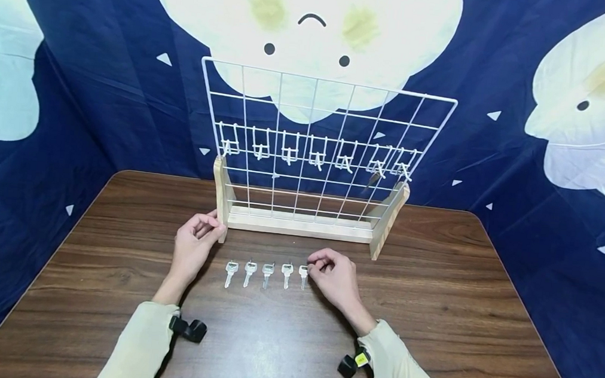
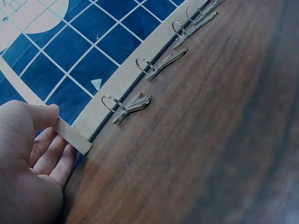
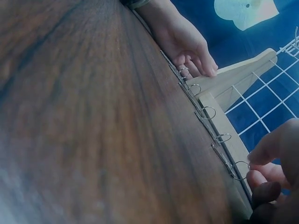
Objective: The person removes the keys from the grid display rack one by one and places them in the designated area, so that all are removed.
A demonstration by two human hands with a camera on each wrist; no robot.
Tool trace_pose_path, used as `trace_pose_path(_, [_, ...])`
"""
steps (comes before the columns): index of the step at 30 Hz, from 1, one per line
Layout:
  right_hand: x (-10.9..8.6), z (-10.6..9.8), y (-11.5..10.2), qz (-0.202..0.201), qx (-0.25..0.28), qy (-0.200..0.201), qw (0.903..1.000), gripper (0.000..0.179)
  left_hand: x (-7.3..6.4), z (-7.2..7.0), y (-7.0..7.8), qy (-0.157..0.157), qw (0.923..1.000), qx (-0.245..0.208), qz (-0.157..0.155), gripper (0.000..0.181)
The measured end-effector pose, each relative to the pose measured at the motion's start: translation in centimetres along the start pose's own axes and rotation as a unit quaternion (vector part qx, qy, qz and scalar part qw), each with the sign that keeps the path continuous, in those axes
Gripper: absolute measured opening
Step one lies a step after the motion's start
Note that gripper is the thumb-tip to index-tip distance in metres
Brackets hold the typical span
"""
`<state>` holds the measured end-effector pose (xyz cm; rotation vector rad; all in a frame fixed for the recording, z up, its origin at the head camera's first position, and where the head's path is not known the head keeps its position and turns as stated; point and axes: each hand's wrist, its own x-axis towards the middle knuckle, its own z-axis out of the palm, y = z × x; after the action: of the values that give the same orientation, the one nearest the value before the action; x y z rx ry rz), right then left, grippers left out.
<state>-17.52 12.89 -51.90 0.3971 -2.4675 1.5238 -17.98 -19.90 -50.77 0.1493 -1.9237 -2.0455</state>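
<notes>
Several silvery keys [image 1: 267, 275], each with a small metal ring, lie in a row on the table in front of a white wire grid rack [image 1: 314, 180]. My right hand [image 1: 335, 279] is at the right end of the row, thumb and fingertip pinching the ring [image 3: 242, 162] of the rightmost key [image 1: 303, 277]. That key's blade points toward me. With thumb in front and fingers behind, my left hand [image 1: 193, 248] grips the rack's left wooden foot [image 2: 72, 135]. In the right wrist view, the rings stand up from the keys.
White hooks [image 1: 316, 159] line the middle of the grid, and a dark key [image 1: 373, 179] hangs from one toward the right. A wooden crossbar [image 1: 299, 225] joins the left foot to the right wooden foot [image 1: 389, 222]. Behind the brown table [image 1: 458, 323] hangs a blue cloth [image 1: 125, 119] with clouds.
</notes>
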Motion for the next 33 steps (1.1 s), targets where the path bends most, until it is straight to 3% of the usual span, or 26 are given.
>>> trace_pose_path(9, [0.1, -0.6, -2.2, 0.068, 0.109, 0.013, 0.9917, 0.006, -0.1, 0.1, 0.0, -0.001, 1.0000, 0.001, -0.003, 0.017])
trace_pose_path(12, [0.3, -0.9, -3.0, 0.073, 0.137, 0.021, 0.9876, 0.006, -0.1, 0.1, 0.1, 0.000, 1.0000, 0.001, -0.001, 0.017])
trace_pose_path(23, [1.4, -2.9, -6.1, 0.011, 0.154, 0.084, 0.9845, 0.003, -0.1, 0.1, 0.0, 0.003, 1.0000, 0.003, 0.001, 0.016])
trace_pose_path(33, [3.2, -4.8, -8.1, -0.023, 0.151, 0.171, 0.9734, 0.007, 0.0, 0.1, 0.1, 0.005, 0.9998, 0.020, 0.002, 0.016])
